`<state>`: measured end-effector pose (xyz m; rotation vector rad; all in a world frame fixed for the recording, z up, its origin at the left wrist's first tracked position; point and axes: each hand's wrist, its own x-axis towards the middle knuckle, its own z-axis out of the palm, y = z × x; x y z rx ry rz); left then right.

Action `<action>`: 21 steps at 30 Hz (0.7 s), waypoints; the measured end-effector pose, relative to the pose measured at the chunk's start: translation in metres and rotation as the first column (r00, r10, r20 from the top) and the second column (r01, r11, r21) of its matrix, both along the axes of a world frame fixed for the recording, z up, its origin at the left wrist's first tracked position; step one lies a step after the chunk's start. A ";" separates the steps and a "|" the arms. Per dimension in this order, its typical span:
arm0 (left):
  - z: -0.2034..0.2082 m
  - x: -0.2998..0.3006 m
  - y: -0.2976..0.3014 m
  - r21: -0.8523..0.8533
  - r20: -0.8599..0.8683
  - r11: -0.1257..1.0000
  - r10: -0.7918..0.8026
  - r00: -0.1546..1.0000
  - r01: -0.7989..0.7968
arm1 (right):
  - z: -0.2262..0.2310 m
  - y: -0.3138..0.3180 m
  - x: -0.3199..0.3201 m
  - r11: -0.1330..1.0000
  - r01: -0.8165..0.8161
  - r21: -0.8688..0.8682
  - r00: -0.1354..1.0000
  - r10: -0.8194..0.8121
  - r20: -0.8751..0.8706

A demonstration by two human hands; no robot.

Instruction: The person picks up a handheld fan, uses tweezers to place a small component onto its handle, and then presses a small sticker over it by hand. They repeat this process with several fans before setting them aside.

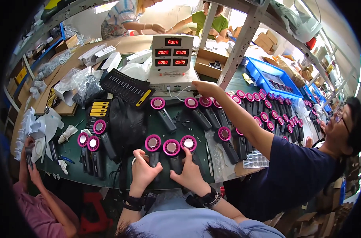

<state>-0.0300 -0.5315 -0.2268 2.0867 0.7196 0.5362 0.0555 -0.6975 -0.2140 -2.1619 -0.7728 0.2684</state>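
Observation:
Three black handheld fans with pink ringed heads stand out side by side at the near edge of the green table. My left hand (145,171) is closed round the handle of the left fan (152,143), its thumb along the inner side. My right hand (187,173) is closed on the right fan (188,143), whose handle its fingers partly hide. Between both hands lies the middle fan (171,147), with my right thumb close to its handle; whether they touch I cannot tell. Just beyond lies another fan (157,103), pointing away from me.
A white meter box (172,59) with red displays stands ahead; a co-worker's arm (244,117) reaches to it from the right. Many fans crowd the right side, near a blue crate (273,77). Tweezers (209,158) lie beside my right hand. Another worker's hands (31,158) are at left.

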 end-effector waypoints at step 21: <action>0.001 -0.027 0.014 -0.704 0.297 0.664 -0.046 0.954 0.251 | 0.014 0.004 0.013 0.818 0.111 0.564 0.542 0.426 -0.725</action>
